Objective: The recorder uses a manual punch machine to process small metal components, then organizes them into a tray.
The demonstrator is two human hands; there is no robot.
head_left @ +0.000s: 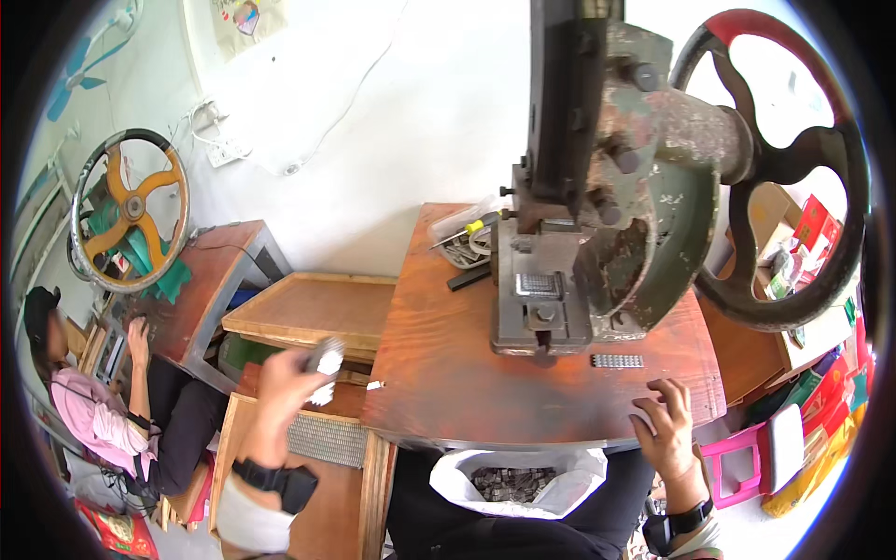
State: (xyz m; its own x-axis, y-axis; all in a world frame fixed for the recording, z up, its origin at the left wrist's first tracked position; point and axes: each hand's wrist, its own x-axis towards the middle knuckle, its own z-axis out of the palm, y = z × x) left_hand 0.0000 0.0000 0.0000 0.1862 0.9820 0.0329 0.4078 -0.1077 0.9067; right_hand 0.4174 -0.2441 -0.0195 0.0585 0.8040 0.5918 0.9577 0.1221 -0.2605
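Observation:
My left hand (285,387) is closed round a small stack of shiny silver metal pieces (326,371), raised over a wooden tray at the left of the bench. The stack is slightly blurred. Below it, rows of small grey metal pieces (327,439) lie in the tray (322,495). My right hand (670,429) hovers near the right front edge of the bench, fingers curled but apart, holding nothing. A flat, studded metal strip (617,360) lies on the bench beyond it. Another studded metal piece (539,285) sits on the bed of the hand press (541,322).
The press's large flywheel (831,149) stands at the right. A plastic box (467,245) and a yellow-handled screwdriver (478,224) lie behind the press. On my lap is a white bag (453,481) of metal scraps. A co-worker (89,401) sits at the left by another press wheel (133,205).

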